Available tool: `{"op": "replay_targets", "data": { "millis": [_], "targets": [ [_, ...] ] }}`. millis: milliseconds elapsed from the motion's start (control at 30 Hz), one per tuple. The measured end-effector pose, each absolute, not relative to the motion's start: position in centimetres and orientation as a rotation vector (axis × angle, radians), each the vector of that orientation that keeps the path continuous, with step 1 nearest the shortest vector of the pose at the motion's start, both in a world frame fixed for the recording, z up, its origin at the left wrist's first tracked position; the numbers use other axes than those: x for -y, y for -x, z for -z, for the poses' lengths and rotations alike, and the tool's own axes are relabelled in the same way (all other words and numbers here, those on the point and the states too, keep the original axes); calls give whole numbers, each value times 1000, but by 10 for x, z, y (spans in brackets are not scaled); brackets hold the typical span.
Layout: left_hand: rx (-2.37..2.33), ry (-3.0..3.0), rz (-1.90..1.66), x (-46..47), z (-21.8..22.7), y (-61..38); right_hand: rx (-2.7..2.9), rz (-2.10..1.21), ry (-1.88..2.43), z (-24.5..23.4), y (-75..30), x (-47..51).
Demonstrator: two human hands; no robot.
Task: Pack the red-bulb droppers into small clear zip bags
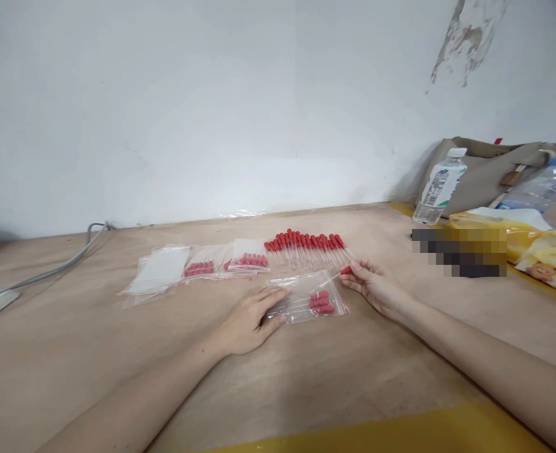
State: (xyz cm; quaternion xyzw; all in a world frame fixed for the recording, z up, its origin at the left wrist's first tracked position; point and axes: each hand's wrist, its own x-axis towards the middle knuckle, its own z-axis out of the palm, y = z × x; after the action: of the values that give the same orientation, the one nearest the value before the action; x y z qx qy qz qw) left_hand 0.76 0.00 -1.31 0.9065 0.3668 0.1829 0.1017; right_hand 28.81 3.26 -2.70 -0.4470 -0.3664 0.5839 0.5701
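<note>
A clear plastic bag (301, 292) lies on the wooden table (306, 377) with a few red-bulbed glass droppers (321, 303) inside. My left hand (252, 321) rests on the bag's left end, fingers pressing it down. My right hand (375, 288) pinches the red bulb of one dropper (345, 270) at the bag's upper right edge. Just behind lies a row of several loose red-bulbed droppers (309, 246).
Filled bags of droppers (248, 259) and empty clear bags (158, 270) lie to the left. A grey cable (65, 264) runs at far left. At right stand a water bottle (438, 187), a beige bag (490, 170) and yellow packets (533, 245).
</note>
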Motion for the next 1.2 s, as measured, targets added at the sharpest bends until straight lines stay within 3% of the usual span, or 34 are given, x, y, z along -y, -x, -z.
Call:
{"op": "replay_targets", "data": {
  "millis": [133, 367, 700, 867, 1033, 1200],
  "targets": [
    [-1082, -2669, -543, 0, 13, -7, 1120, -1444, 1085, 25, -288, -30],
    [-1086, -2670, -539, -1, 12, -8, 1580, -1198, 1292, 24, -287, -39],
    [-1072, -2670, -537, -3, 12, -10, 1631, -1033, 1242, 29, -281, -41],
    [-1090, -2669, -525, -2, 12, -10, 1535, -1136, 1195, 35, -268, -34],
    [-1092, -2669, -535, -3, 14, -9, 1414, -1012, 1395, 23, -273, -34],
    [-1055, -2680, -530, -2, 11, -10, 1648, -1240, 1531, 11, -273, -31]
  ]
}}
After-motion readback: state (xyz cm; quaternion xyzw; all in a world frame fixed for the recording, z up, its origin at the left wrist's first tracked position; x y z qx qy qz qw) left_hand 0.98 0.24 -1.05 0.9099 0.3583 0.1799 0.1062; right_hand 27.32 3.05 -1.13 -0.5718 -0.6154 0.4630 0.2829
